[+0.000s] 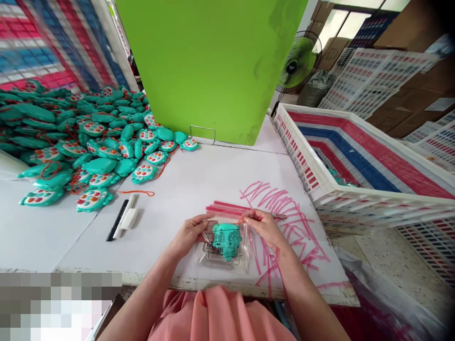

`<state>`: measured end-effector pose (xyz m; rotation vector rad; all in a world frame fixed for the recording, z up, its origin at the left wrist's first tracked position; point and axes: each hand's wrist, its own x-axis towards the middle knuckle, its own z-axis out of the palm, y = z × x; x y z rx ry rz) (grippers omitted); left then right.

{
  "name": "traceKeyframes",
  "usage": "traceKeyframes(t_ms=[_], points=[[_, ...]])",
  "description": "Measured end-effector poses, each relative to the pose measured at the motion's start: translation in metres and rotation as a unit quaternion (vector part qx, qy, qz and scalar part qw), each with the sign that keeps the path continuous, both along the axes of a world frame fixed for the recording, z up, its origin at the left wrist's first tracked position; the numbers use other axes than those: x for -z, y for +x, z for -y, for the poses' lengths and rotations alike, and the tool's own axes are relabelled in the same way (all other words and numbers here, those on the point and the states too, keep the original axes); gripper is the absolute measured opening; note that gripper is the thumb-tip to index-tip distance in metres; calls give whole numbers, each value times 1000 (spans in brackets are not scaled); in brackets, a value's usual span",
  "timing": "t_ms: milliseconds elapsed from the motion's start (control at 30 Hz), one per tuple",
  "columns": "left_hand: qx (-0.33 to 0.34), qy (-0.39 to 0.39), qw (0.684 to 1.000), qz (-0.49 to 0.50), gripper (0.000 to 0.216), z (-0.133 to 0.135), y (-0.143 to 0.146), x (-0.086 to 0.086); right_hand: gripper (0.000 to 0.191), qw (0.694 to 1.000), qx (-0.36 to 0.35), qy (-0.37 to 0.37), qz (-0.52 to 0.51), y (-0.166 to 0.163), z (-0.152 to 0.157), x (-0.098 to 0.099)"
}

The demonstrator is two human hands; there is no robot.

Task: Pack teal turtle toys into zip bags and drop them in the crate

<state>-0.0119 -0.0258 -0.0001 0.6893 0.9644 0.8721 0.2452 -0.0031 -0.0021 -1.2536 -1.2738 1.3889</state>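
Near front edge of table [185, 175], left hand [190, 232] and right hand [266, 226] pinch bag [209, 255] by upper corners — presumably steadying toy [227, 240] inside.

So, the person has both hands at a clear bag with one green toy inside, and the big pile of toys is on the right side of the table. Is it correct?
Not quite: the head view shows the big pile of toys on the left side of the table. The left hand and right hand are indeed at a clear bag with one green toy inside.
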Motion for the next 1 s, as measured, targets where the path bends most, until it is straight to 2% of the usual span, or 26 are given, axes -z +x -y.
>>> traceKeyframes(t_ms=[100, 167, 267, 333, 433, 533, 600, 667, 800, 900, 1000], points=[[2, 7, 1000, -4, 19, -1, -1, 1, 8, 1000, -19, 2, 10, 1, 0, 0], [5, 13, 1000, 22, 14, -1, -1, 0, 9, 999, -26, 3, 19, 0, 0, 0], [7, 25, 998, 54, 20, 0, 1, -2, 7, 999, -26, 7, 42, 0, 0, 2], [-9, 33, 999, 41, 29, 2, 3, -2, 7, 999, -6, -1, 54, 0, 0, 3], [-30, 45, 999, -1, 36, 4, 7, -1, 20, 998, 23, -22, 62, 0, 0, 2], [-30, 65, 997, -38, 38, 5, 9, 1, 32, 993, -24, 1, 112, -4, 0, -3], [-33, 82, 994, -61, 39, 5, 9, 1, 29, 987, -61, 22, 149, -8, -1, -4], [-31, 91, 992, -82, 38, 6, 10, 1, 27, 984, -69, 29, 161, -11, -2, -3], [-30, 100, 985, -134, 40, 5, 14, 5, 29, 985, -28, 47, 166, -5, -3, 1], [-24, 120, 976, -179, 39, 5, 17, 8, 33, 983, 42, 65, 164, 9, 0, -2], [-4, 162, 959, -231, 36, 4, 17, 7, 34, 986, 115, 48, 112, 30, 9, -12]])
